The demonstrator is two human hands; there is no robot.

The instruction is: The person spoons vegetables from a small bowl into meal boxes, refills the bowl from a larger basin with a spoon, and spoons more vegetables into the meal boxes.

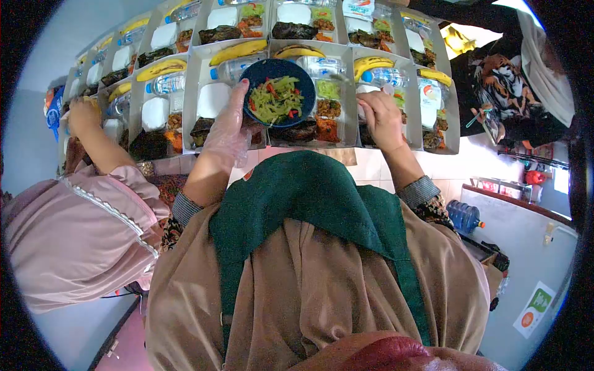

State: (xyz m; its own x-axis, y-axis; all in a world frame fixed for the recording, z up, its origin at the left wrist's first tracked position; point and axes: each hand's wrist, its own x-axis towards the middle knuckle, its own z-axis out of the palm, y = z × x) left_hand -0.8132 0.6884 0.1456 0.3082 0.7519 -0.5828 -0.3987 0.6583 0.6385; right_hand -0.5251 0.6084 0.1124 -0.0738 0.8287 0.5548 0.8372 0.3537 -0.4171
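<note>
My left hand point(226, 127), in a clear plastic glove, grips a dark blue bowl point(250, 93) by its left side. Sliced green vegetables with red pieces point(275, 99) lie in the bowl, which hangs over the front row of open boxes. My right hand point(380, 120) reaches into a box point(348, 105) right of the bowl. Its fingers are curled beside a white packet point(367, 88); what they pinch, if anything, is hidden. That box also has a banana point(372, 65) and a water bottle point(387, 76).
Rows of packed boxes point(213, 59) fill the table. At left, another person's hand point(85, 116) reaches among boxes. A person in black point(495, 80) stands at right, holding a phone-like object point(493, 127). A water jug point(464, 216) sits lower right.
</note>
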